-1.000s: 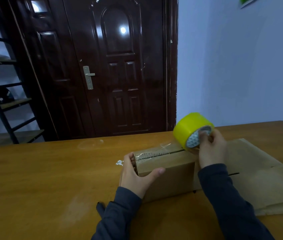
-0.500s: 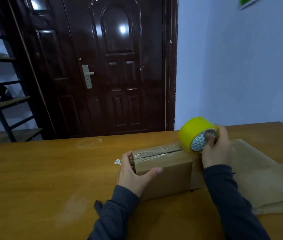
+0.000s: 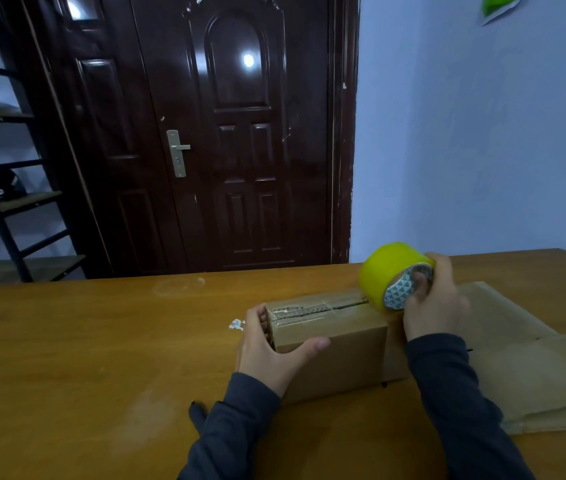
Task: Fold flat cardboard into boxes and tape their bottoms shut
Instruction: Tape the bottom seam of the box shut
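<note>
Head view. Box [image 3: 335,344]: centre of the counter [image 3: 101,341], taped seam uppermost, long axis left to right, right end angled slightly away. Left grip [image 3: 267,355]: clamped on the box's left end, thumb along the near face. Right grip [image 3: 434,306]: clamped on the yellow tape roll [image 3: 387,271] (fingers in its core) at the seam's right end. Recommended: brace left, keep tape taut, carry it over the right edge.

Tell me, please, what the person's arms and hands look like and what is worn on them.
The left sleeve and right sleeve are long, plain, dark grey-blue fabric ending at the wrists. The left hand and right hand are bare: no gloves, rings or watch show.
</note>
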A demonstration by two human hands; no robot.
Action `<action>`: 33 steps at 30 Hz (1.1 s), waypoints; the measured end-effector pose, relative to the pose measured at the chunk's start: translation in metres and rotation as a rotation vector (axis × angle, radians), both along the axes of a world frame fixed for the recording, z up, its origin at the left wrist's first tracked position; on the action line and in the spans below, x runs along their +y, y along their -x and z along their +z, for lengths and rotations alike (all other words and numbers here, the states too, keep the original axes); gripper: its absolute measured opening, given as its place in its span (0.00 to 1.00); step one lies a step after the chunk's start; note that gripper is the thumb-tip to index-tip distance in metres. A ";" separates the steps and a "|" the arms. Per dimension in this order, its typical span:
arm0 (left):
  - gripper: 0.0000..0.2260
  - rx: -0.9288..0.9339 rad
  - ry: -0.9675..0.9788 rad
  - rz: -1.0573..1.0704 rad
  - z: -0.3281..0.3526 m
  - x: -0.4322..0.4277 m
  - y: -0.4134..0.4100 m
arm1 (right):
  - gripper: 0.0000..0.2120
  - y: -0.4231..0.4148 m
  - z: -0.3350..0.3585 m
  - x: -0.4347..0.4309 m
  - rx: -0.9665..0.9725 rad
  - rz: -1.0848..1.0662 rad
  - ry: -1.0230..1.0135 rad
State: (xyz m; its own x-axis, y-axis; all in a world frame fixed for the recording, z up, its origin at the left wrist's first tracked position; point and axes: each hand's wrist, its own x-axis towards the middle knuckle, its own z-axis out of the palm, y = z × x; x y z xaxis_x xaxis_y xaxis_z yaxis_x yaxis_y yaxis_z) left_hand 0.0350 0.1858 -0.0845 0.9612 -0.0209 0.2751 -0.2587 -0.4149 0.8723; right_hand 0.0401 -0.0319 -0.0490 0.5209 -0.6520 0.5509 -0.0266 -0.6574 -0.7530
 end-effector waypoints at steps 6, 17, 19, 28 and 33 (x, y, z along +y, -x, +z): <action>0.52 0.023 0.002 -0.005 0.001 -0.001 0.001 | 0.11 -0.003 -0.006 0.001 0.047 -0.005 -0.038; 0.46 -0.090 0.080 0.013 0.018 0.006 -0.002 | 0.11 -0.001 -0.010 0.003 0.066 0.062 -0.098; 0.38 -0.237 -0.032 0.093 0.023 0.012 -0.002 | 0.10 -0.002 -0.011 0.007 0.051 0.092 -0.083; 0.18 -0.492 -0.725 0.257 0.042 0.000 0.006 | 0.19 0.000 -0.007 0.047 0.015 0.278 0.066; 0.25 -0.130 -0.977 0.078 0.045 -0.002 0.005 | 0.20 0.002 -0.006 0.052 0.028 0.308 0.109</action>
